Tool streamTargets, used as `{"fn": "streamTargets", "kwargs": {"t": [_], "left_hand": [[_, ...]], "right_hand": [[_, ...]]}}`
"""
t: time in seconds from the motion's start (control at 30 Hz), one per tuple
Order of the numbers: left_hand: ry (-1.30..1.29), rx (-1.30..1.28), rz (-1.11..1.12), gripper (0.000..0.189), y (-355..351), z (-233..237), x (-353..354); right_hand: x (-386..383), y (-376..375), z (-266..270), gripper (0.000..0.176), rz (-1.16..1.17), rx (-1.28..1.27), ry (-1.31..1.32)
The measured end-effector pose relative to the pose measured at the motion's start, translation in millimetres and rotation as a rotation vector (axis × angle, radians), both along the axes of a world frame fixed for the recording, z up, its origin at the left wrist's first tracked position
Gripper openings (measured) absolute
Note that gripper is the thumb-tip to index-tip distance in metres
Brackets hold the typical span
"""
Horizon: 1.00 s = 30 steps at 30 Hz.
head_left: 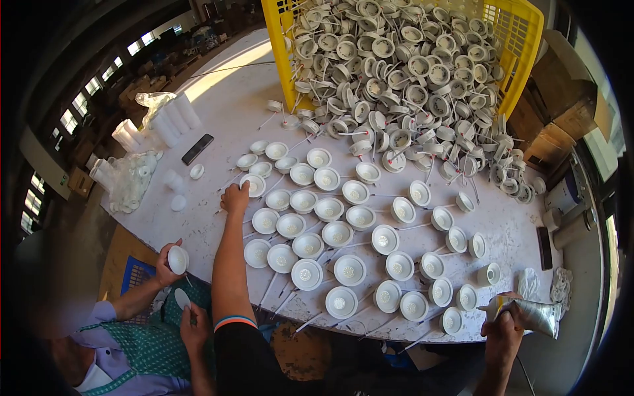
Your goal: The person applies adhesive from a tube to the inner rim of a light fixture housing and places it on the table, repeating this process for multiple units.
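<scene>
Closest in, the right hand (503,325) sits at the near right corner of the table (224,99), its grip clamped around a silver tube (538,315) that points out toward the right edge. Across the table, the left hand (234,198) reaches to the left end of the rows of white caps (337,234), fingers touching one cap (253,185); whether its grip closes on that cap, I cannot tell. The rows fill the middle of the table, dished faces up. At the far edge a yellow crate (522,39) lies tipped, spilling a pile of wired caps (396,72). By the near left corner, a co-worker's hands (173,263) hold two caps off the table.
</scene>
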<state>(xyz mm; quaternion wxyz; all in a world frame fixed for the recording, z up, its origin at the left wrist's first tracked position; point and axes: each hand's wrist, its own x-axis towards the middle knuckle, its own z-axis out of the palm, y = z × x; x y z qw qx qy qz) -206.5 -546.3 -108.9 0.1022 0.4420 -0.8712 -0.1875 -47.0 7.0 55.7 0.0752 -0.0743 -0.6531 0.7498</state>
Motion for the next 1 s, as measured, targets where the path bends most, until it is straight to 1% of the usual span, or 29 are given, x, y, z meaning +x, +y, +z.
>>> {"fn": "streamTargets", "kwargs": {"t": [0.03,0.07,0.1,0.13,0.17,0.2,0.23,0.27,0.3,0.33,0.37,0.4,0.47,0.53,0.6,0.67,0.73,0.8,0.83,0.87,0.9,0.93,1.0], "left_hand": [[0.075,-0.072,-0.006,0.051,-8,-1,3],[0.163,-0.068,-0.014,0.051,-18,1,5],[0.355,-0.088,-0.088,0.049,-48,-18,2],[0.508,0.249,-0.100,0.047,-23,19,15],[0.509,0.345,-0.074,0.043,-17,36,20],[0.543,0.463,-0.106,0.041,0,59,29],[0.622,0.639,-0.184,0.038,22,83,41],[0.684,0.814,-0.149,0.038,46,104,50],[0.763,0.937,-0.153,0.040,67,120,60],[0.829,1.037,-0.264,0.043,77,124,70],[0.841,1.143,-0.259,0.047,86,125,78],[0.829,1.158,-0.270,0.047,110,135,87],[0.892,1.349,-0.314,0.055,190,158,117],[0.860,1.531,-0.305,0.063,241,158,138],[0.772,1.756,-0.181,0.067,288,150,156],[0.659,1.942,-0.231,0.069,337,139,168],[0.493,2.095,-0.254,0.068,377,130,174],[0.371,2.323,-0.255,0.066,414,128,180],[0.317,2.356,-0.272,0.065,429,128,184],[0.259,2.387,-0.287,0.063,442,129,187],[0.201,2.439,-0.354,0.063,454,131,190],[0.160,2.446,-0.346,0.062,463,134,194],[0.090,2.461,-0.477,0.063,474,133,198]], "right_hand": [[-1,1,-1,0.042,0.023,-0.026,0.018],[0,4,-1,0.042,0.028,-0.046,0.033],[0,5,3,0.042,0.075,-0.091,0.029],[1,9,2,0.041,0.098,-0.128,0.023],[1,12,5,0.041,0.141,-0.122,0.018],[3,13,7,0.042,0.126,-0.133,-0.018],[3,14,8,0.047,0.133,-0.097,-0.022],[4,18,8,0.047,0.178,-0.116,-0.020],[6,20,8,0.047,0.161,-0.138,-0.023],[7,24,8,0.047,0.181,-0.145,-0.025],[9,27,9,0.047,0.181,-0.168,-0.034],[11,30,10,0.046,0.190,-0.195,-0.040],[14,38,10,0.045,0.179,-0.206,-0.044],[18,47,7,0.045,0.178,-0.225,-0.053],[21,56,4,0.045,0.158,-0.241,-0.060],[24,64,4,0.044,0.143,-0.234,-0.068],[28,76,5,0.044,0.134,-0.216,-0.080],[33,90,5,0.034,0.186,-0.252,-0.051],[34,94,8,0.034,0.187,-0.248,-0.057],[36,97,13,0.032,0.167,-0.193,-0.032],[38,101,16,0.029,0.148,-0.138,-0.008],[39,104,19,0.029,0.152,-0.137,-0.016],[38,111,20,0.026,0.222,0.056,0.160]]}}
